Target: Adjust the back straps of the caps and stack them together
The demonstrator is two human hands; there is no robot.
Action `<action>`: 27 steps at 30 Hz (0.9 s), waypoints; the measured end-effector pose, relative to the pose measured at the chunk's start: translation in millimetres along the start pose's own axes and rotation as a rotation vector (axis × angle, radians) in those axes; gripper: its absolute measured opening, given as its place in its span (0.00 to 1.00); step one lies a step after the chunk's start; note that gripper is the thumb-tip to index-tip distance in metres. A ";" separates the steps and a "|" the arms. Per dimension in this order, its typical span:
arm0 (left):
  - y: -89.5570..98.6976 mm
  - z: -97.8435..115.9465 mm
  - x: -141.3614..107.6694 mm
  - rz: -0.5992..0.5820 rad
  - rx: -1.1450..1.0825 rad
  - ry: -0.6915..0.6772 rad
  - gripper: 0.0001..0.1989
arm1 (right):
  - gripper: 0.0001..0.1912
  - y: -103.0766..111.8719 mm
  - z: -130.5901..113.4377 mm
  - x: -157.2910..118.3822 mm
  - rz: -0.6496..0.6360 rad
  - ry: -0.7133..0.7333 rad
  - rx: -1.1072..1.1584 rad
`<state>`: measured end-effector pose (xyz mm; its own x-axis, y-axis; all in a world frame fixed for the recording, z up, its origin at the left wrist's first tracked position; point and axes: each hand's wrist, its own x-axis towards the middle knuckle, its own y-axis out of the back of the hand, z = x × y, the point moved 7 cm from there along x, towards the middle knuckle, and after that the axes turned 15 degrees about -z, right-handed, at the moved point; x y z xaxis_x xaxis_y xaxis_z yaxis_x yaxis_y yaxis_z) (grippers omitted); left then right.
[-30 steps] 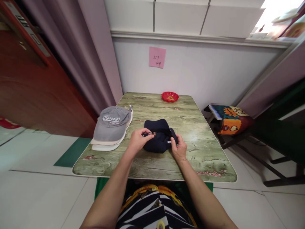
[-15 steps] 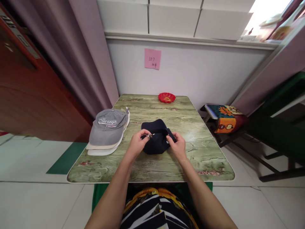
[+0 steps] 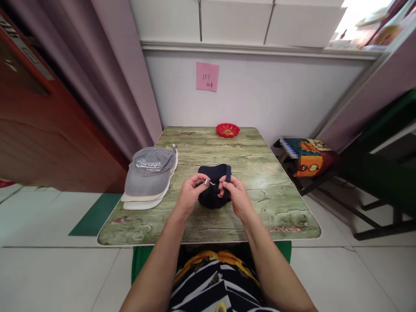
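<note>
The navy baseball cap lies between the hands, brim toward twelve o'clock. At nine, the left hand pinches a metal buckle — at three, the right hand pinches the strap, apart from the buckle. The table is underneath.

The window glares white at upper right; soft sheen pales the tabletop; outer edges look stretched.

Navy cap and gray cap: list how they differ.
The navy cap shows no lettering here; the gray cap shows white lettering. The left hand and right hand grip the navy cap; neither touches the gray cap. The gray cap tops paler caps; the navy cap is apart from them. Both have brims.
</note>
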<state>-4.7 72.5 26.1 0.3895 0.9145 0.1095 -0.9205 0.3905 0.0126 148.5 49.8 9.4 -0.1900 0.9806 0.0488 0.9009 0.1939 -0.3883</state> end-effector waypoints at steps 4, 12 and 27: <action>-6.0 -0.1 0.8 -0.014 0.046 -0.010 0.12 | 0.21 -3.6 1.2 -2.3 -0.013 -0.024 -0.166; -10.8 5.7 -4.7 -0.018 0.217 -0.079 0.09 | 0.17 -4.9 -5.7 -8.5 0.076 0.049 -0.391; -26.4 29.6 -14.9 -0.117 0.556 -0.202 0.15 | 0.19 3.8 -0.7 -10.9 0.160 -0.008 -0.215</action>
<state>12.9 45.4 53.6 0.5257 0.8092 0.2624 -0.7714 0.3234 0.5481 154.2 39.9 8.0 -0.0412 0.9991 -0.0054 0.9817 0.0395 -0.1865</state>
